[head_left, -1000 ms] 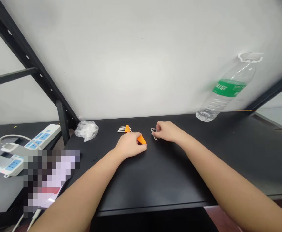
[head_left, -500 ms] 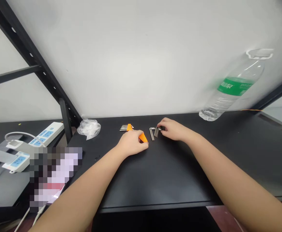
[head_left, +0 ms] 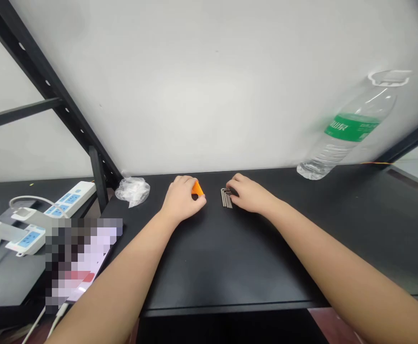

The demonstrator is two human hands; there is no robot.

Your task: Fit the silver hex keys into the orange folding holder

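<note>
My left hand point(head_left: 182, 198) is curled on the black table with an orange plastic hex key holder point(head_left: 198, 188) between thumb and fingers. Behind that hand, the other orange piece and the keys beside it are hidden from view. To the right, several L-shaped hex keys point(head_left: 225, 198) lie nested side by side, their long arms pointing towards me. My right hand point(head_left: 247, 192) has its fingers closed around the bent ends at their right side; part of the keys is covered by the fingers.
A crumpled clear plastic bag point(head_left: 133, 191) lies at the back left. A large bottle with a green label point(head_left: 352, 127) stands against the wall at right. Left are a power strip point(head_left: 69, 199), white cables, a blurred-out screen point(head_left: 90, 258) and a black metal frame point(head_left: 97, 174).
My left hand has moved left and slightly back with the orange holder, covering the other orange piece. My right hand has shifted slightly left, and the loose hex keys are now lined up together.
</note>
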